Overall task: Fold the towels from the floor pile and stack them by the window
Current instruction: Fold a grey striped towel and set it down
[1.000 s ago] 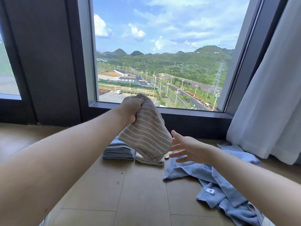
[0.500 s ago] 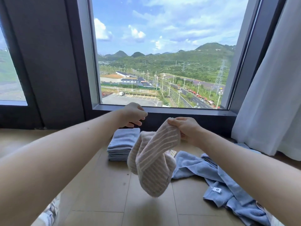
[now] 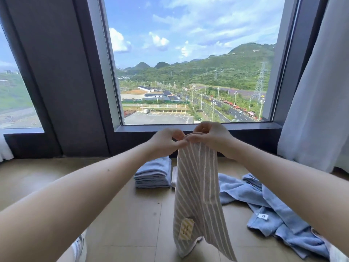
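Observation:
A beige towel with white stripes [image 3: 196, 195] hangs lengthwise in front of me, its yellow label low on the cloth. My left hand [image 3: 166, 141] and my right hand [image 3: 209, 137] pinch its top edge close together, just below the window sill. Behind the towel, a stack of folded blue towels [image 3: 154, 173] sits on the floor by the window, with a folded striped one [image 3: 174, 176] beside it, mostly hidden. Loose blue towels [image 3: 264, 207] lie crumpled on the floor to the right.
The dark window frame and sill [image 3: 245, 126] run across the back. A white curtain [image 3: 319, 91] hangs at the right, reaching the floor. Wooden floor [image 3: 132, 214] stretches in front of the stack. A patterned shoe or garment edge [image 3: 80, 246] shows at bottom left.
The striped towel passed from my left hand to my right, then both hands came together on its top edge. It now hangs straight instead of bunched.

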